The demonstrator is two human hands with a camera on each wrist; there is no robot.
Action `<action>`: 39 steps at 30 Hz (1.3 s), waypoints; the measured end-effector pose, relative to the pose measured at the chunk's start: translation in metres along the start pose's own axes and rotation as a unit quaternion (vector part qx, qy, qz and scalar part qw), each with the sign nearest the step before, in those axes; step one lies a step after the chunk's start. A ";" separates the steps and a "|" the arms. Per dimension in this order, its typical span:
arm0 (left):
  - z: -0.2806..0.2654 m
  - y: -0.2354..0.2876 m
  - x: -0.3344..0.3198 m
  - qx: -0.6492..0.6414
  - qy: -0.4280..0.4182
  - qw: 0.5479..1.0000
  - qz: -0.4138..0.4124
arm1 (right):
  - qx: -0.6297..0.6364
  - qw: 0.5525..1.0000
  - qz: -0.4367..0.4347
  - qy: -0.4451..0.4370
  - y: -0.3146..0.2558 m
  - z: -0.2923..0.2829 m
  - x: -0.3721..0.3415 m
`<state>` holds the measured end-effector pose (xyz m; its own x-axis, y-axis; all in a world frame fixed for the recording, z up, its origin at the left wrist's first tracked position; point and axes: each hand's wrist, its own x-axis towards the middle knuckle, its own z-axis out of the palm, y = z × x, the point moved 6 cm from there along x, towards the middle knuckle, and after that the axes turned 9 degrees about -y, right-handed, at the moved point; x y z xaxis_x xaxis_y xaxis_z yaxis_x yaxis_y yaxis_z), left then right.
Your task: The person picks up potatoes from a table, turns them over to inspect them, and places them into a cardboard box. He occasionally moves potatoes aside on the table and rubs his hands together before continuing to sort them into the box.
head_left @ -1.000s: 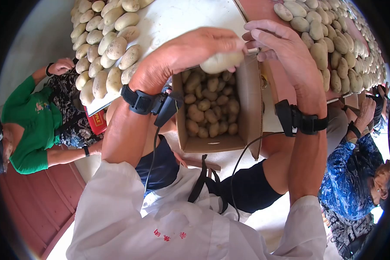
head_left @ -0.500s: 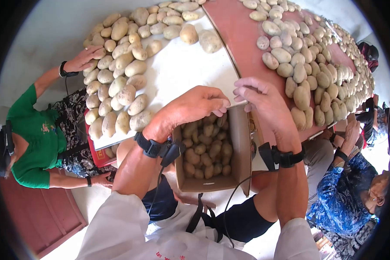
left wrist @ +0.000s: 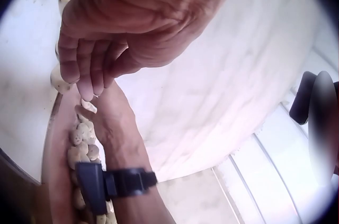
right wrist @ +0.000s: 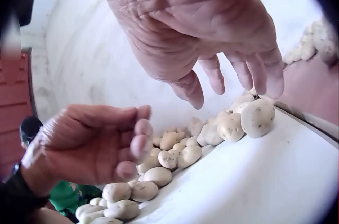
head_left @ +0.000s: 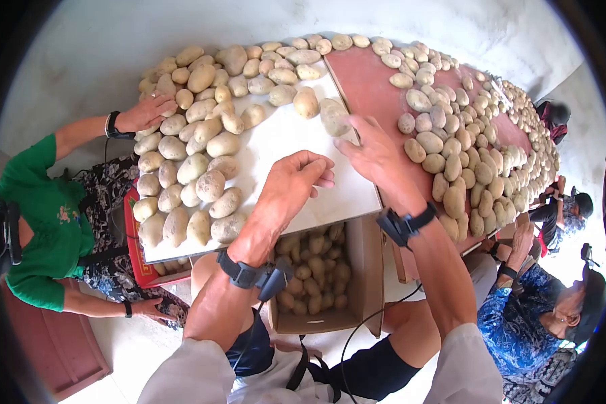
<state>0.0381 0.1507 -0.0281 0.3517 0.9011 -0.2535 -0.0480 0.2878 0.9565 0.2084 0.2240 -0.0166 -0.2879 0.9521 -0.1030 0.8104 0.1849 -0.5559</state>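
Observation:
My right hand [head_left: 377, 158] reaches over the white board with fingers apart, close to a large potato [head_left: 333, 117] near the board's right edge. In the right wrist view its fingers [right wrist: 211, 73] hang loosely above that potato, holding nothing. My left hand [head_left: 291, 185] hovers over the white board [head_left: 276, 145], fingers loosely bent and nothing in them. Another potato [head_left: 306, 103] lies just left of the large one. Below the board's front edge stands a cardboard box [head_left: 363, 269] with many potatoes [head_left: 313, 276] inside, partly hidden by the board.
Rows of potatoes [head_left: 192, 168] cover the board's left and back. More potatoes [head_left: 464, 155] spread over the red tabletop [head_left: 367, 81] at right. A person in green [head_left: 54, 209] sits at left, one hand on the potatoes, beside a red box [head_left: 138, 259]. A person in blue [head_left: 532, 310] sits at right.
One second ago my left hand held a potato over the box; half a second ago it was empty. Both hands have since moved forward over the board, and the head view has tilted up.

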 end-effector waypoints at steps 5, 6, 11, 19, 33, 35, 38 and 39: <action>-0.008 0.002 -0.003 -0.028 0.006 1.000 0.012 | -0.116 0.993 -0.001 0.032 -0.025 0.030 0.072; -0.009 0.002 -0.004 -0.032 0.003 0.999 0.013 | -0.151 0.988 0.015 0.031 -0.025 0.038 0.086; -0.012 0.007 -0.009 -0.038 0.006 0.999 0.020 | -0.188 0.982 0.028 0.014 -0.014 0.057 0.118; -0.013 0.005 -0.006 -0.030 0.020 0.999 0.020 | -0.191 0.980 -0.034 0.042 -0.007 0.054 0.109; -0.023 -0.005 0.017 0.458 0.129 0.880 0.007 | -0.098 0.981 -0.136 0.093 -0.014 0.071 -0.051; -0.010 -0.010 0.023 0.504 0.095 0.857 -0.043 | -0.097 0.989 -0.092 0.069 -0.006 0.065 -0.064; -0.003 -0.012 0.034 0.533 0.085 0.841 -0.032 | -0.132 0.990 -0.040 0.007 0.004 0.068 -0.081; -0.002 -0.016 0.039 0.534 0.079 0.841 -0.031 | -0.130 0.991 -0.035 0.008 0.005 0.063 -0.088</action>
<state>0.0509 0.1814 -0.0538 0.1896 0.9511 -0.2438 0.8633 -0.0432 0.5028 0.2054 0.1254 -0.0621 -0.3414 0.9381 -0.0586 0.8938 0.3047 -0.3292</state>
